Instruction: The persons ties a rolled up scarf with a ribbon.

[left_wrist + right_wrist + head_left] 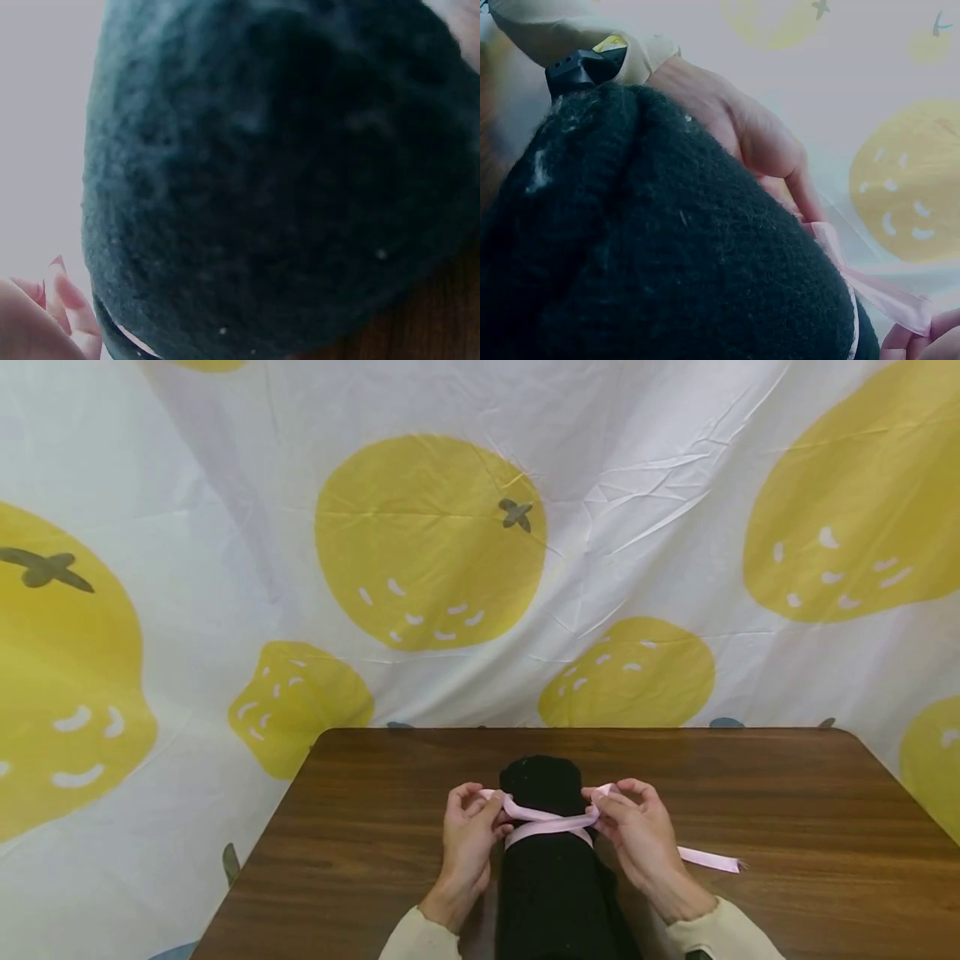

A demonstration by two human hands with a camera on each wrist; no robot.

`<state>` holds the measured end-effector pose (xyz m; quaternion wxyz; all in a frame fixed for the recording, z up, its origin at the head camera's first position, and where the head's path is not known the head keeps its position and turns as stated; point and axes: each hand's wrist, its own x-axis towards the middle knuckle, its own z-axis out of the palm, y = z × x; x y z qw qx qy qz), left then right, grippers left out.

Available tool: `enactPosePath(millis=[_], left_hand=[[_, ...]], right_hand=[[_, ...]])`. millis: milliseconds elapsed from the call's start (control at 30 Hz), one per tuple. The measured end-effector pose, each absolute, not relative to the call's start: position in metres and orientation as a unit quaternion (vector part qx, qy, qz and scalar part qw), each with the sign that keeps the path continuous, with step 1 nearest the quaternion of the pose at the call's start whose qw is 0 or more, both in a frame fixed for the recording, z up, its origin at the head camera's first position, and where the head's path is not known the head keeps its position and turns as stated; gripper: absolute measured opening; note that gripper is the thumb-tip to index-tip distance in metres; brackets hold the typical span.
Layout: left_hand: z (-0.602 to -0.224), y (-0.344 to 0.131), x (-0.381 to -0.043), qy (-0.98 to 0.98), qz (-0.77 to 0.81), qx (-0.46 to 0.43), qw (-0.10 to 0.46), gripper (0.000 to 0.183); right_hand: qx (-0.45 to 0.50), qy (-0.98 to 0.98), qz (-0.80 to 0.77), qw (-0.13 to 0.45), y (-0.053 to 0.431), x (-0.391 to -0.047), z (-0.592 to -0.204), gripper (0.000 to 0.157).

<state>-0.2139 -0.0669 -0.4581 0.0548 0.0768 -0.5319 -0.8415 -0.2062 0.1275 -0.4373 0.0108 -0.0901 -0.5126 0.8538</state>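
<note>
A black knitted roll (551,893) lies lengthwise on the table, its fuzzy surface filling much of the left wrist view and the right wrist view. Around its upper part runs a pink satin ribbon (547,828), whose two strands cross on top. My left hand (467,843) pinches one strand between thumb and fingers at the roll's left side. On the opposite side my right hand (651,847) pinches the other strand, folded at the fingertips. A frayed ribbon end (712,860) trails out to the right from behind the right hand.
The dark wood table (360,860) has its far edge just beyond the roll. A white cloth (450,693) printed with yellow fruit hangs behind it. Cream sleeves (423,937) cover both forearms, and a black device (585,75) sits at one cuff in the right wrist view.
</note>
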Motion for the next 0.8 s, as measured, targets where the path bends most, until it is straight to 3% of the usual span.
enactPosePath(millis=[300, 800], left_hand=[[-0.455, -0.061, -0.216, -0.559, -0.823, 0.066, 0.078, 0.041], [-0.449, -0.053, -0.22, -0.634, -0.771, -0.004, 0.061, 0.038]], right_hand=[[-0.076, -0.533, 0.842, 0.033, 0.119, -0.208, -0.436, 0.038], [-0.052, -0.657, 0.751, 0.041, 0.115, -0.213, -0.43, 0.031]])
